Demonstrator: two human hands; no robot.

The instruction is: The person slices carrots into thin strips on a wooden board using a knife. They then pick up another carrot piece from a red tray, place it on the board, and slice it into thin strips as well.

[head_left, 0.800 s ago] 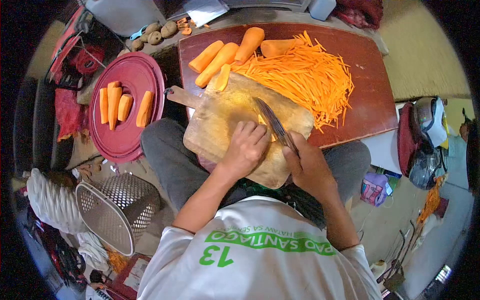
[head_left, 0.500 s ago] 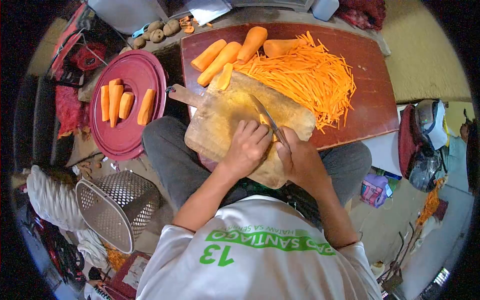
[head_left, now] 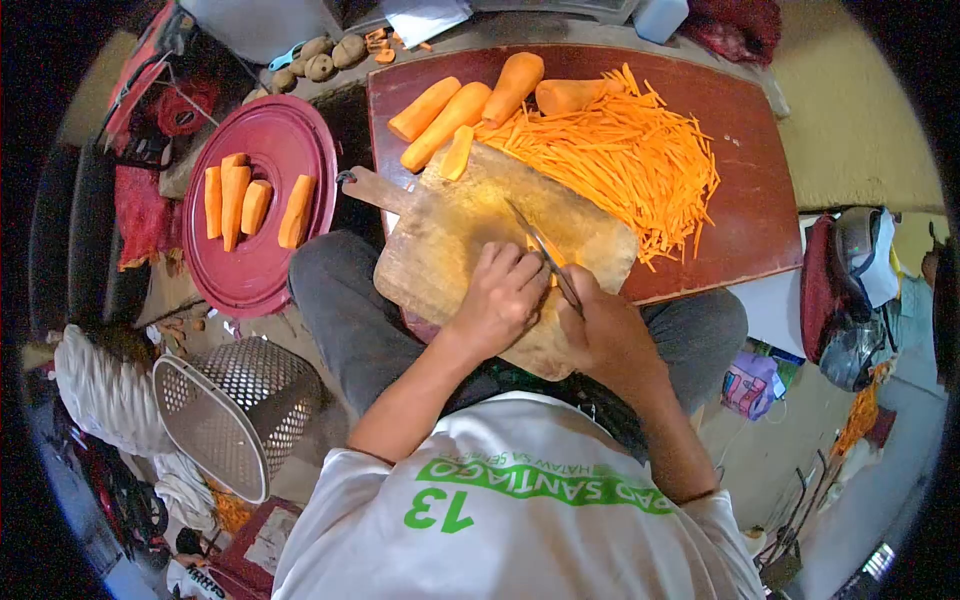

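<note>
A wooden chopping board [head_left: 430,245] lies across my lap, its handle pointing to the upper left. My right hand [head_left: 612,325] is wrapped round the handle of a knife [head_left: 540,240], whose blade slants up and left over the board. Close beside the blade, my left hand [head_left: 497,300] has its fingers curled down onto a piece of carrot, mostly hidden by the hand and knife. A cut carrot piece [head_left: 457,153] rests on the board's top edge. Beyond the board spreads a heap of carrot strips [head_left: 640,165].
Several peeled carrots [head_left: 425,108] lie on the red-brown table [head_left: 745,170] behind the board. More carrots [head_left: 255,207] sit on a round dark-red lid [head_left: 285,265] to my left. A perforated basket [head_left: 215,420] is tipped on its side on the floor.
The whole view has shifted slightly. The knife's angle has changed a little beside my left fingers; both hands stay in about the same place.
</note>
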